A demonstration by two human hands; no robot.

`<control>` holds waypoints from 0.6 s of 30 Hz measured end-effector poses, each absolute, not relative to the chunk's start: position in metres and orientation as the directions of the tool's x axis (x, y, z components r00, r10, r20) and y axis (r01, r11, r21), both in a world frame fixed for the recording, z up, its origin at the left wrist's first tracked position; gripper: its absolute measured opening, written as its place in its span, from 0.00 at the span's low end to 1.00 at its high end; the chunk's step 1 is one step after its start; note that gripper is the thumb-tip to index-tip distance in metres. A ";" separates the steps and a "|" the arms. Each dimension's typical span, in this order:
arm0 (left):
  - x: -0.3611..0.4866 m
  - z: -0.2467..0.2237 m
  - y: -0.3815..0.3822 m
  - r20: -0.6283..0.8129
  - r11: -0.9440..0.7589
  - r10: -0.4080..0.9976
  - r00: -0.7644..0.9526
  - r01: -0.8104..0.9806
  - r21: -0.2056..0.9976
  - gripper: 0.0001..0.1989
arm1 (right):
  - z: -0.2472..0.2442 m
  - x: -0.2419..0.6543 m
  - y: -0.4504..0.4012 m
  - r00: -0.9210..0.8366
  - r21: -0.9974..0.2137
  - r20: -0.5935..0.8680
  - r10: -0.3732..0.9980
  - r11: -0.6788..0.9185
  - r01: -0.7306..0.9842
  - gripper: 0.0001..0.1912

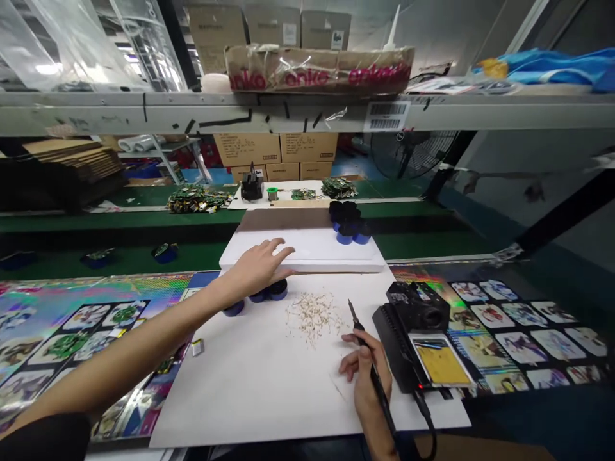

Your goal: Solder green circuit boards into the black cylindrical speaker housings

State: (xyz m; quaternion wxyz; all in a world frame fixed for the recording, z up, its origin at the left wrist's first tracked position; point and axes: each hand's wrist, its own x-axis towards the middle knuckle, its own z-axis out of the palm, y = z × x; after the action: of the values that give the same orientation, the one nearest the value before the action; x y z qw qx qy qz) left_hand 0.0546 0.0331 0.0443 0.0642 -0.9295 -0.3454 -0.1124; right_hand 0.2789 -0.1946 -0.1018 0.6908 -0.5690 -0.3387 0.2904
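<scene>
My right hand (365,378) grips a black soldering iron (373,365), its thin tip pointing up and away just beside a pile of small pale components (314,318). The pile lies on a large white sheet (250,390). My left hand (257,269) reaches forward with its fingers spread, and the fingertips rest on a white foam block (307,248). Beneath that hand, on the sheet, stand several dark spools with blue rims (259,296). A black soldering station (408,326) with a yellow sponge tray stands to the right of my right hand.
Behind the foam block stand more blue-rimmed spools. A green conveyor carries piles of circuit boards, a small solder roll and a black device. Holographic printed sheets lie on both sides of the white sheet. A metal shelf with cardboard boxes runs overhead, and a fan stands at the back.
</scene>
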 end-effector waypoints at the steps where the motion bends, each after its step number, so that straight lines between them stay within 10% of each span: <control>1: 0.073 0.052 0.047 0.267 -0.792 0.587 0.764 0.610 -0.005 0.26 | -0.103 0.279 -0.196 0.588 -0.988 0.125 0.800 0.157 -0.004 0.27; 18: 0.321 0.022 0.130 0.212 -0.757 0.614 0.760 0.644 -0.114 0.37 | -0.116 0.267 -0.192 0.696 -0.984 0.147 0.703 0.029 0.178 0.21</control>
State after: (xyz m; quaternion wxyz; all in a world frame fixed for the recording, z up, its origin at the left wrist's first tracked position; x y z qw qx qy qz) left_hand 0.3208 0.1297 0.0220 0.0901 -0.9337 -0.3367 -0.0812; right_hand 0.2666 -0.1920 -0.1160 0.6362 -0.6656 -0.3312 0.2062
